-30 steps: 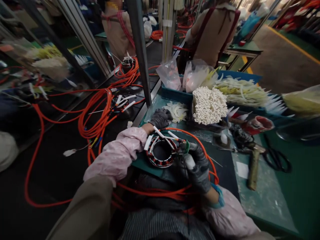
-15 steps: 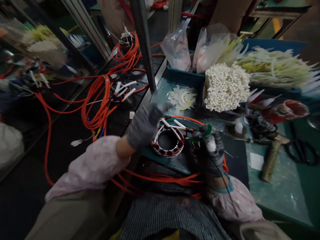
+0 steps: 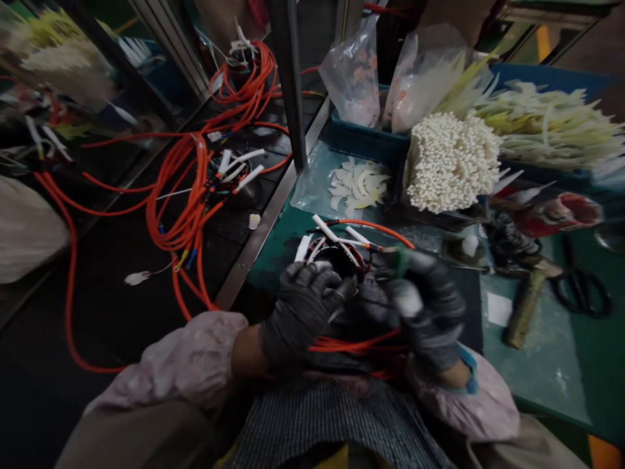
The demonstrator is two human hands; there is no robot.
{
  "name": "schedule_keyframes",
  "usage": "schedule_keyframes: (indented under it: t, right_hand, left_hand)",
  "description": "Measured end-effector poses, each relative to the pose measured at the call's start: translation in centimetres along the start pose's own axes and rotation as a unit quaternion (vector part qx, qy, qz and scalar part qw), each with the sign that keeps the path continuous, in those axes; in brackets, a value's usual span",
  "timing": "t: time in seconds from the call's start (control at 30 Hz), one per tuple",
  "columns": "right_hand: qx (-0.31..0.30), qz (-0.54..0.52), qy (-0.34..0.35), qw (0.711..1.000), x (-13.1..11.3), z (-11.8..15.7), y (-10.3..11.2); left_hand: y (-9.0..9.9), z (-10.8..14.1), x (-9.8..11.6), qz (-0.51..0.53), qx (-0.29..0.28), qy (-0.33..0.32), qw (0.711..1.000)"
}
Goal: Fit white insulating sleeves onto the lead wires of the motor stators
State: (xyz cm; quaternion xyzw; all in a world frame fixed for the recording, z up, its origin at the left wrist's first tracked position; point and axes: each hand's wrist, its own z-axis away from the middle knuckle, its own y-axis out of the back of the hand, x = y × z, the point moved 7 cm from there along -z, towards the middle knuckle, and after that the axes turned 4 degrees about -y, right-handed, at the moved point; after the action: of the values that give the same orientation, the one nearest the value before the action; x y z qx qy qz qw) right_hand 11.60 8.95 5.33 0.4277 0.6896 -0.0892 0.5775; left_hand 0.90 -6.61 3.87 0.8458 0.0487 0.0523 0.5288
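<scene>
A ring-shaped motor stator [image 3: 340, 262] lies on the green work surface, with white sleeves [image 3: 326, 228] over its leads and an orange cable [image 3: 385, 227] running from it. My left hand [image 3: 303, 309], in a grey glove, grips the stator's near left rim, fingers bent over it and partly hiding the ring. Just right of the stator my right hand [image 3: 432, 309], gloved and smeared by motion, is closed around a small green object [image 3: 402, 260] whose kind I cannot make out. White wrapping covers one of its fingertips.
Bundled white cotton-tipped sticks [image 3: 452, 163], plastic bags [image 3: 354, 78] and pale strips [image 3: 551, 127] stand behind. Curved white pieces [image 3: 359, 185] lie on a plastic sheet. A hammer [image 3: 530, 299] and black scissors [image 3: 583, 280] lie right. Orange cable coils [image 3: 180, 189] and an upright metal post [image 3: 288, 85] stand left.
My left hand has come down from above the stator's left side onto its near rim. The right hand has shifted slightly right, still holding the green object.
</scene>
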Motion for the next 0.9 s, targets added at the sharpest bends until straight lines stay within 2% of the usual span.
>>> schedule_keyframes:
  t: [0.03, 0.1, 0.17, 0.2, 0.23, 0.3, 0.37, 0.43, 0.5, 0.53, 0.63, 0.67, 0.7, 0.8, 0.9]
  right_hand:
    - [0.008, 0.03, 0.042, 0.999, -1.0, -0.2, -0.7]
    - [-0.028, 0.133, 0.148, 0.98, -2.7, -0.4, -3.1]
    - [-0.087, 0.256, 0.22, 0.937, -3.0, -0.4, -5.5]
    - [-0.116, 0.307, 0.236, 0.915, -2.9, -0.4, -6.4]
    - [-0.144, 0.349, 0.24, 0.895, -2.5, -0.5, -7.1]
    - [-0.188, 0.393, 0.237, 0.868, -2.1, -0.9, -7.8]
    - [-0.218, 0.389, 0.25, 0.859, -2.1, -1.3, -8.1]
    - [-0.226, 0.363, 0.274, 0.862, -2.4, -1.5, -8.0]
    - [-0.204, 0.347, 0.291, 0.868, -2.7, -1.3, -7.4]
    - [-0.188, 0.346, 0.294, 0.871, -2.8, -0.9, -7.1]
    - [-0.156, 0.349, 0.286, 0.879, -2.9, 1.6, -6.2]
    - [-0.151, 0.347, 0.281, 0.882, -2.9, 2.6, -6.0]
    - [-0.149, 0.344, 0.277, 0.885, -3.1, 3.6, -5.8]
    - [-0.146, 0.35, 0.26, 0.888, -3.6, 5.6, -5.8]
    - [-0.157, 0.356, 0.248, 0.887, -3.9, 6.2, -6.0]
  left_hand:
    - [0.3, 0.2, -0.1, -0.012, 0.02, 0.003, 1.0]
    - [0.9, 0.8, -0.3, -0.017, 0.045, -0.041, 0.998]
    - [1.5, 1.7, -0.9, 0.04, 0.041, -0.123, 0.991]
    - [1.9, 2.0, -1.9, 0.096, 0.039, -0.139, 0.985]
    - [2.4, 2.0, -3.3, 0.159, 0.039, -0.124, 0.979]
    - [2.8, 1.3, -7.0, 0.265, 0.042, -0.03, 0.963]
    - [2.3, 0.0, -10.1, 0.318, 0.042, 0.074, 0.944]
    - [1.0, -1.8, -11.2, 0.347, 0.023, 0.111, 0.931]
    - [-0.7, -3.2, -10.6, 0.386, -0.015, 0.11, 0.916]
    - [-1.6, -3.4, -9.9, 0.422, -0.044, 0.108, 0.899]
    - [-3.1, -1.7, -6.8, 0.54, -0.117, 0.109, 0.826]
    - [-3.0, -0.7, -5.9, 0.552, -0.125, 0.106, 0.818]
    - [-2.7, 0.4, -5.3, 0.54, -0.117, 0.102, 0.827]
    - [-1.6, 3.1, -4.0, 0.446, -0.08, 0.085, 0.887]
    - [-1.4, 4.4, -3.3, 0.385, -0.065, 0.089, 0.916]
